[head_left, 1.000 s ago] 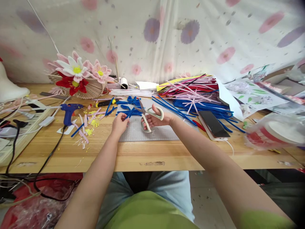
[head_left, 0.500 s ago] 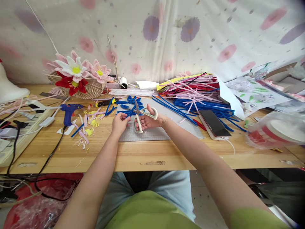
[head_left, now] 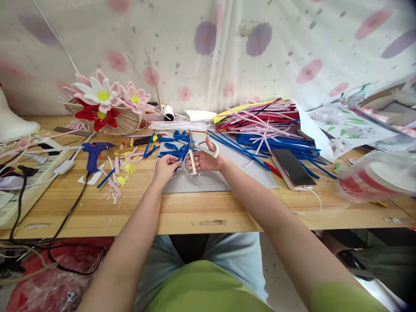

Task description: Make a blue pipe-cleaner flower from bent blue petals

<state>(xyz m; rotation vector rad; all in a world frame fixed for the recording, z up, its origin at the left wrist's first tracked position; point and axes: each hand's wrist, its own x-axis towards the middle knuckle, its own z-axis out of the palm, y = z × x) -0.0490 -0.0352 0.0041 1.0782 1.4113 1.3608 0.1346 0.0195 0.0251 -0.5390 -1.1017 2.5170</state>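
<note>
Blue fuzzy wire point(head_left: 180, 154), soft and bendy, sat mid-frame on the wooden surface point(head_left: 182, 212), pinched near its end by the left hand point(head_left: 165, 168). The right hand point(head_left: 208, 159) gripped scissors point(head_left: 193, 152); behind lay more wires point(head_left: 269, 130).

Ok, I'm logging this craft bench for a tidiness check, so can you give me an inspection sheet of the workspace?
Surface: wooden table with a grey cutting mat under the hands.
Job's things: blue pipe cleaner pinched in the left hand; scissors gripped in the right hand.
Clutter: pile of pipe cleaners, cut scraps, phone, blue glue gun, flower basket.
Grippers: both hands closed on their things, close together over the mat.
Cables: black cord running off the table edge; power strip at left.
Surroundings: floral fabric behind the table.
</note>
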